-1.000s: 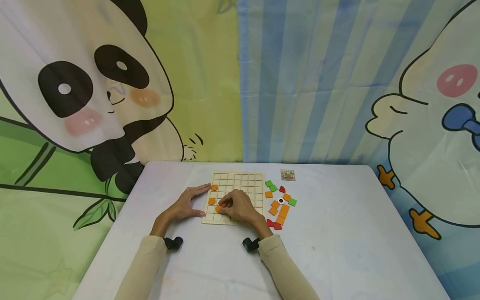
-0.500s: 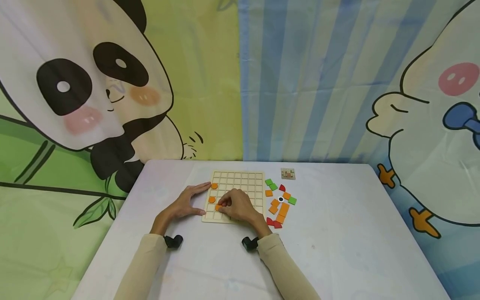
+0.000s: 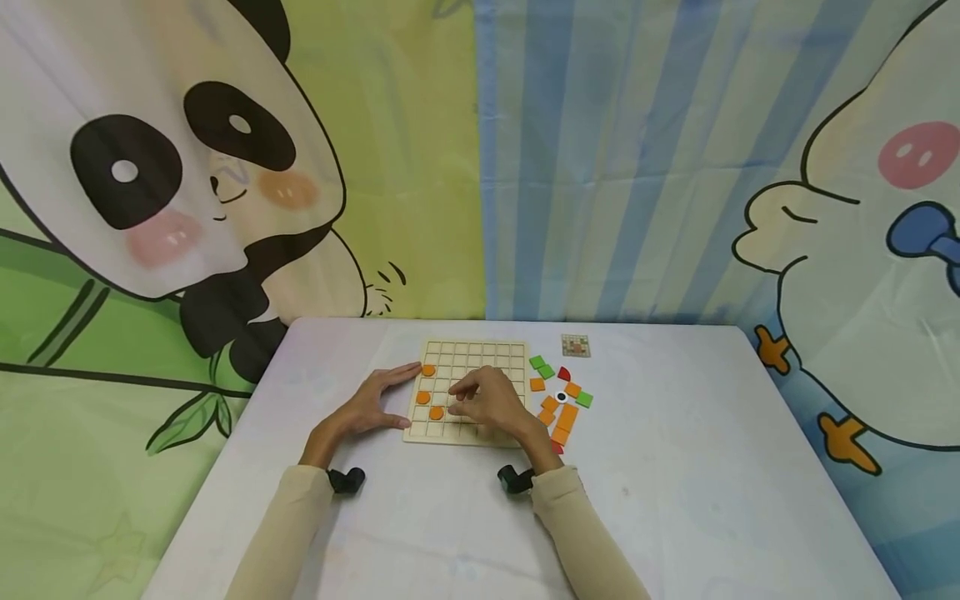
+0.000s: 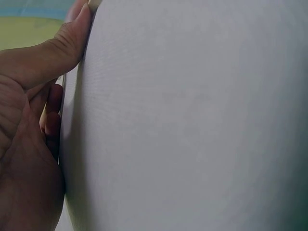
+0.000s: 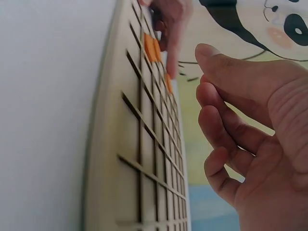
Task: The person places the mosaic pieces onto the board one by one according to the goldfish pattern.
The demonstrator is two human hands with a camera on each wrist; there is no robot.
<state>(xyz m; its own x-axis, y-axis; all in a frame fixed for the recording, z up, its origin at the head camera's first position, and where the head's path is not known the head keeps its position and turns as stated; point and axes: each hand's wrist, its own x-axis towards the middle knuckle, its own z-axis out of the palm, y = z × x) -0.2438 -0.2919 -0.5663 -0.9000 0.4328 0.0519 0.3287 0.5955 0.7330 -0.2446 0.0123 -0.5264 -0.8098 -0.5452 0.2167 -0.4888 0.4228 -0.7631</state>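
Observation:
A square wooden grid board [image 3: 487,358] lies on the table, with an orange round-looking piece [image 3: 437,413] in a cell near its lower left. Two more such pieces, an upper one [image 3: 428,370] and a middle one [image 3: 423,397], sit along its left side. My left hand [image 3: 367,406] rests against the board's left edge, fingertips at the upper part and thumb [image 4: 72,41] at the lower. Above the board my right hand [image 3: 491,404] hovers with loosely bent fingers; in the right wrist view the hand [image 5: 255,130] holds nothing and stands apart from the grid.
Right of the board lie loose flat pieces: orange squares [image 3: 567,417], green ones [image 3: 584,400], red ones [image 3: 564,374] and a white disc with a black dot [image 3: 561,397]. Behind them is a small patterned card [image 3: 576,346]. A printed curtain [image 3: 600,167] hangs behind the white table [image 3: 675,467].
My right hand has let go of the lower orange piece, now uncovered in its cell, and has moved up and to the right. The left hand stays at the board's edge.

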